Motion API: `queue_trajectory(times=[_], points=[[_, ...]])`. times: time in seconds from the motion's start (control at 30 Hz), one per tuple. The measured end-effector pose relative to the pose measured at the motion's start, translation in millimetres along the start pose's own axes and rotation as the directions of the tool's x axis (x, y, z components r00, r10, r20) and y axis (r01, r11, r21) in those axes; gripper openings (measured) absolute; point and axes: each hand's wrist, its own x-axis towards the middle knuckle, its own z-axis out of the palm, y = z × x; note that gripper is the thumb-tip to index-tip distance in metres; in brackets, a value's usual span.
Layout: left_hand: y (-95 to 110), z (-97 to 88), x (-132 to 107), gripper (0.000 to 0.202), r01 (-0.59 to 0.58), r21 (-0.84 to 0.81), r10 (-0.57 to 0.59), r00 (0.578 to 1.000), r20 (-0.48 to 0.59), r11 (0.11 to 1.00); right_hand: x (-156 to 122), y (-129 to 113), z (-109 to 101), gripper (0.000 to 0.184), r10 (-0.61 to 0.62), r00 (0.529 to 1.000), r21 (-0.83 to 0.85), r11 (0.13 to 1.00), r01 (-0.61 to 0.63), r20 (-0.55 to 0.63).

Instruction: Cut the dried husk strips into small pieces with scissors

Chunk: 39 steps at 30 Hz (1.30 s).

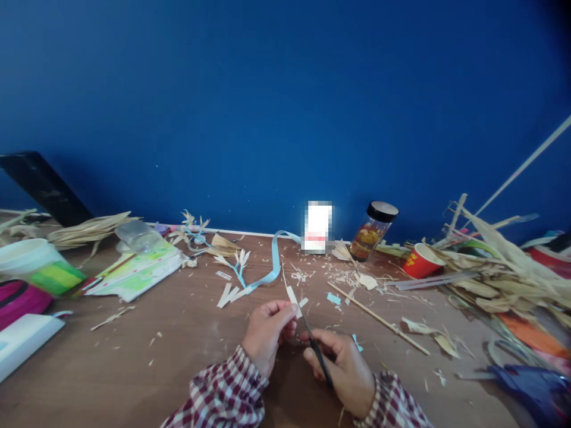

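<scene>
Near the middle of the table, my left hand (270,327) is closed, pinching a small pale strip (291,293) between thumb and fingertips. My right hand (345,368) grips what look like dark-handled scissors (320,356); their narrow blades point up and away, right beside the strip and my left fingertips. Whether the blades touch the strip I cannot tell. Just beyond my left hand lie several cut pale strips (228,295), a light blue ribbon (273,274) and a blue-stemmed stick with pale husk petals (241,261).
A thin wooden stick (379,318) lies to the right among scraps. Farther back stand a lidded jar (372,232) and a red paper cup (422,261). Dry husks (504,273) and a blue glue gun (526,383) occupy the right; a painted sheet (138,273) and white-green cup (40,264), the left.
</scene>
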Motion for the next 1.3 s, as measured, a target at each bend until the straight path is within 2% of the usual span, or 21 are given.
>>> queue_trajectory(times=[0.23,0.4,0.5,0.6,0.77,0.9,1.0,1.13,1.2,1.3], points=[[0.1,-0.3,0.0,0.018,0.014,-0.012,-0.014,1.000,-0.015,1.000,1.1,-0.3,0.0,0.030,0.006,1.000,0.055,0.998,-0.005,-0.017],[0.0,0.8,-0.8,0.019,0.026,0.016,-0.026,1.000,-0.017,1.000,2.5,-1.3,-2.4,0.032,-0.059,0.998,0.119,0.991,0.060,-0.010],[1.4,1.6,-1.1,0.018,0.039,0.081,-0.041,0.999,0.033,0.996,4.1,-5.5,-4.2,0.033,-0.080,0.994,0.187,0.978,0.092,-0.069],[2.2,-0.1,0.6,0.015,0.041,0.173,-0.058,0.994,0.095,0.984,6.0,-10.4,-7.3,0.039,-0.080,0.981,0.245,0.962,0.122,-0.177],[-2.4,-6.8,6.3,0.010,-0.081,0.405,-0.012,0.975,0.223,0.911,9.3,-9.2,-12.9,0.048,-0.112,0.944,0.246,0.950,0.193,-0.311],[-5.4,-8.8,7.7,0.012,-0.185,0.526,0.024,0.955,0.297,0.830,11.9,-4.6,-12.5,0.039,-0.124,0.935,0.171,0.967,0.190,-0.333],[-4.5,-7.7,5.9,0.014,-0.187,0.487,0.038,0.953,0.300,0.853,12.5,-3.6,-9.2,0.034,-0.130,0.935,0.123,0.976,0.179,-0.331],[-5.5,-4.8,3.7,0.018,-0.133,0.335,0.048,0.967,0.251,0.933,10.0,-5.1,-3.0,0.036,-0.132,0.957,0.129,0.977,0.169,-0.258],[-8.3,-3.1,3.6,0.019,-0.103,0.290,0.033,0.971,0.237,0.951,8.2,-7.1,-0.2,0.036,-0.123,0.967,0.151,0.976,0.159,-0.223],[-12.3,-0.7,3.9,0.023,-0.053,0.265,-0.016,0.969,0.249,0.963,6.5,-10.8,1.9,0.037,-0.096,0.968,0.206,0.968,0.145,-0.231]])
